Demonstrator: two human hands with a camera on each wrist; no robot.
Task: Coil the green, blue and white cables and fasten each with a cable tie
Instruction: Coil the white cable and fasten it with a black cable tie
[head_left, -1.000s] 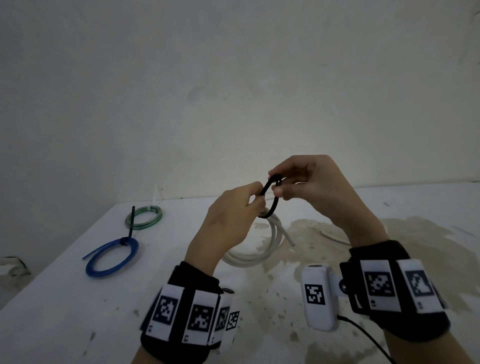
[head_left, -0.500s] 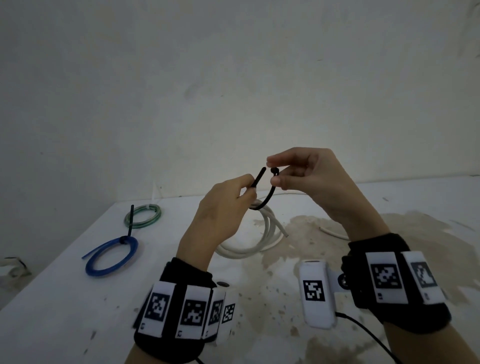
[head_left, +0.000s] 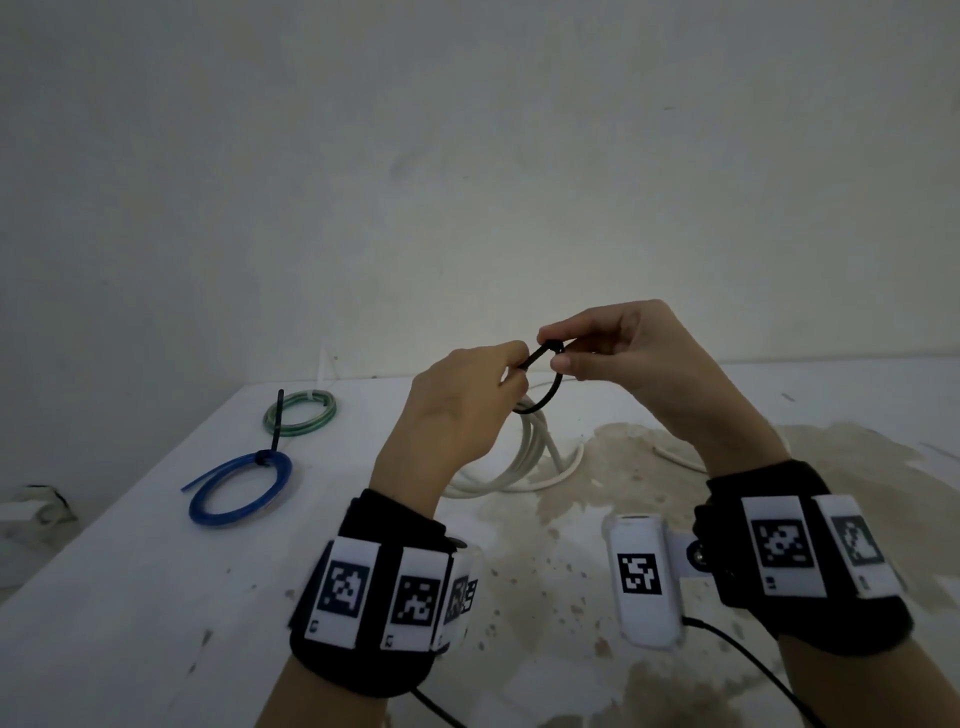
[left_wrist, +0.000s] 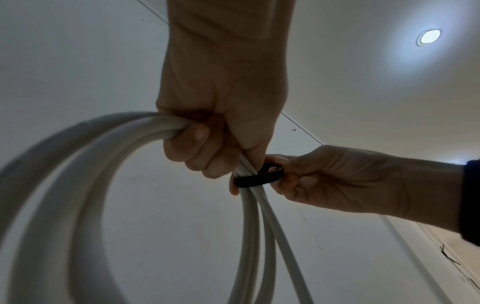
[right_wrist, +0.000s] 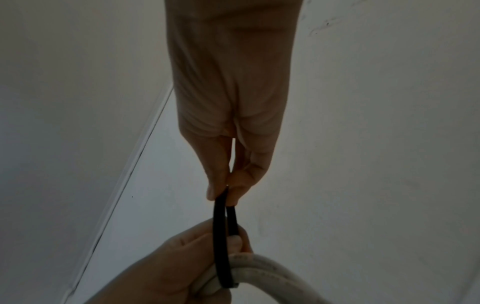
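Observation:
My left hand (head_left: 488, 384) holds the white cable coil (head_left: 524, 457) lifted above the table (head_left: 130, 597), fingers curled round its strands (left_wrist: 166, 127). A black cable tie (head_left: 545, 384) loops round the white strands. My left fingertips also pinch the tie's tail, and my right hand (head_left: 563, 351) pinches the tie's head between thumb and forefinger (right_wrist: 221, 191). In the right wrist view the black cable tie (right_wrist: 221, 236) runs down round the white cable (right_wrist: 259, 269). The blue coil (head_left: 241, 488) and green coil (head_left: 301, 413) lie at the left, each with a black tie on it.
A loose white cable end (head_left: 680, 457) lies on the stained patch of the table behind my right wrist. A plain wall (head_left: 467, 182) stands close behind the table's far edge. Something pale (head_left: 31, 512) sits low beyond the table's left side.
The tie's tail and head, apart half a second ago, have come together at my right fingertips. Both hands rose slightly with the coil.

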